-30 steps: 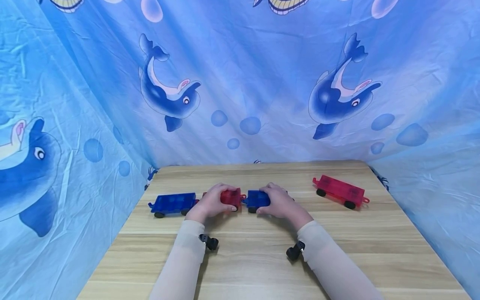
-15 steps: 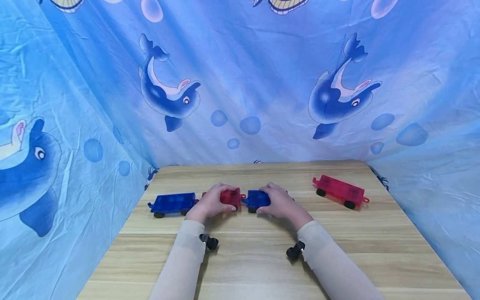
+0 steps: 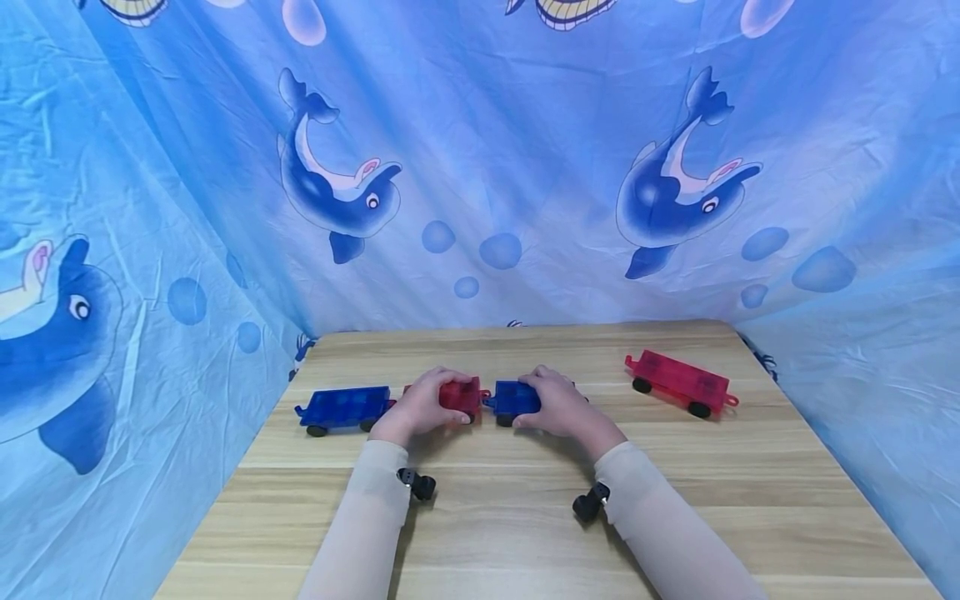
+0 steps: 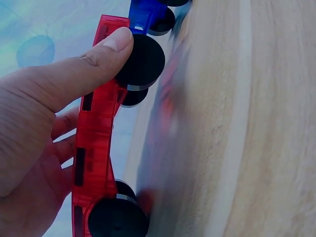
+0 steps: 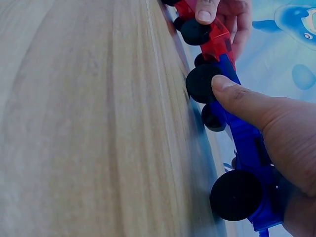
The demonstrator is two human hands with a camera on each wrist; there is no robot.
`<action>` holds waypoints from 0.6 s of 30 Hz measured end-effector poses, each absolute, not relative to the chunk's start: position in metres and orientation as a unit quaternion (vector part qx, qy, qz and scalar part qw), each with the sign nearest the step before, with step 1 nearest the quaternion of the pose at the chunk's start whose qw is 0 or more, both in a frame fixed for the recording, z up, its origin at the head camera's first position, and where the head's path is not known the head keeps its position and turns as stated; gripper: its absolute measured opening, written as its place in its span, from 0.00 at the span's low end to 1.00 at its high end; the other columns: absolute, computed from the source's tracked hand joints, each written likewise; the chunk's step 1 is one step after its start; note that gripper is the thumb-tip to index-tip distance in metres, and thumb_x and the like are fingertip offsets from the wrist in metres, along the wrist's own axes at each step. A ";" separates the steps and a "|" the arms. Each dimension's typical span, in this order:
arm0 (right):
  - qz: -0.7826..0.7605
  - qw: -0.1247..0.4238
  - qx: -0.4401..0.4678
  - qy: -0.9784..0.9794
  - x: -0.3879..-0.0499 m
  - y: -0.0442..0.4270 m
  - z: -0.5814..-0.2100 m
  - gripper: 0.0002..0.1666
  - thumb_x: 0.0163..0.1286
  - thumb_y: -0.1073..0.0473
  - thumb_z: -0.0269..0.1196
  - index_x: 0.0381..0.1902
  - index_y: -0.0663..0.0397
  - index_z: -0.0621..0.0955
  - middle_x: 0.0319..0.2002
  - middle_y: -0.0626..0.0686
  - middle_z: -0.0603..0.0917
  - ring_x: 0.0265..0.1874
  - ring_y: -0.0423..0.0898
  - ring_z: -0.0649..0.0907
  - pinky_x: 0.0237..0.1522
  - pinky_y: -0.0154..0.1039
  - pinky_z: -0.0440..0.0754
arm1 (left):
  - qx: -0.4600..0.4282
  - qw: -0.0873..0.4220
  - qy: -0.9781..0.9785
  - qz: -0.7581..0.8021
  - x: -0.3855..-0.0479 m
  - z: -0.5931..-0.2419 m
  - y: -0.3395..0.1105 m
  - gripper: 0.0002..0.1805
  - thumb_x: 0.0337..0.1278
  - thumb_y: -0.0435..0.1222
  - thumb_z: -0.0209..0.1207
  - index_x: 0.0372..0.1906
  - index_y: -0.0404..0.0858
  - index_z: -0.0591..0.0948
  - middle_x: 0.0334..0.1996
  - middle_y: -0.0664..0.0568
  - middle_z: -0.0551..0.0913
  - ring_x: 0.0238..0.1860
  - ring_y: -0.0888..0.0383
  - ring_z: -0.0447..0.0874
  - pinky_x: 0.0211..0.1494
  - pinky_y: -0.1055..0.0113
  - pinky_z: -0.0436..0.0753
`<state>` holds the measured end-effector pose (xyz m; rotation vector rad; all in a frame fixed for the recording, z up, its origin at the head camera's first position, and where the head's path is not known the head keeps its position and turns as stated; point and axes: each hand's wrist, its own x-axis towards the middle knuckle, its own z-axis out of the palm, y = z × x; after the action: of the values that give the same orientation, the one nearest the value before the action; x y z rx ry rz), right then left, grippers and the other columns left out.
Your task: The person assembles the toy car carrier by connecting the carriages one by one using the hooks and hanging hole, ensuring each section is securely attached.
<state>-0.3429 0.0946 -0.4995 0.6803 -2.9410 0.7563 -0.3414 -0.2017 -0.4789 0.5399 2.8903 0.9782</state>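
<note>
My left hand (image 3: 427, 404) grips a see-through red toy train car (image 4: 96, 148) across its sides, the thumb by a black wheel (image 4: 143, 61). In my right hand (image 3: 558, 404) is a blue toy train car (image 5: 242, 131), pinched with the thumb against its front wheel. The two cars stand end to end, and their couplings meet in the gap between my hands. A second blue train car (image 3: 348, 407) adjoins the left end of the held red one, its joint partly behind my left hand. My palms hide much of both held cars.
Apart at the right stands another red train car (image 3: 681, 382), set at an angle, with a hook and a loop at its ends. All the cars are on a wood-grain table (image 3: 510, 517). A blue dolphin-print curtain (image 3: 495, 167) encloses the back and sides.
Both hands keep their hold in nearly the same place. The left blue car and the held red car have shifted very slightly left.
</note>
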 end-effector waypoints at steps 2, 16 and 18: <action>0.242 0.014 0.218 -0.945 -0.343 0.094 -0.500 0.52 0.57 0.33 0.78 0.74 0.49 0.75 0.58 0.49 0.78 0.59 0.52 0.78 0.63 0.55 0.76 | 0.173 0.020 0.934 0.312 -0.342 -0.480 -0.202 0.40 0.47 0.46 0.82 0.69 0.57 0.80 0.62 0.57 0.78 0.62 0.49 0.79 0.61 0.47 0.84; 0.243 0.017 0.220 -0.945 -0.343 0.095 -0.501 0.53 0.57 0.32 0.78 0.74 0.49 0.75 0.58 0.49 0.78 0.59 0.52 0.78 0.62 0.55 0.77 | 0.177 0.021 0.932 0.316 -0.340 -0.477 -0.201 0.40 0.47 0.46 0.82 0.68 0.56 0.80 0.62 0.57 0.78 0.62 0.49 0.79 0.61 0.47 0.83; 0.243 0.016 0.218 -0.945 -0.343 0.095 -0.502 0.53 0.57 0.32 0.78 0.74 0.49 0.75 0.59 0.48 0.78 0.59 0.52 0.78 0.63 0.55 0.77 | 0.176 0.021 0.933 0.314 -0.340 -0.477 -0.202 0.40 0.47 0.46 0.82 0.68 0.57 0.80 0.61 0.57 0.78 0.61 0.50 0.79 0.61 0.47 0.84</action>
<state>-0.3430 0.0951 -0.5015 0.6766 -2.9391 0.7556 -0.3404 -0.2019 -0.4773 0.5453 2.8928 0.9721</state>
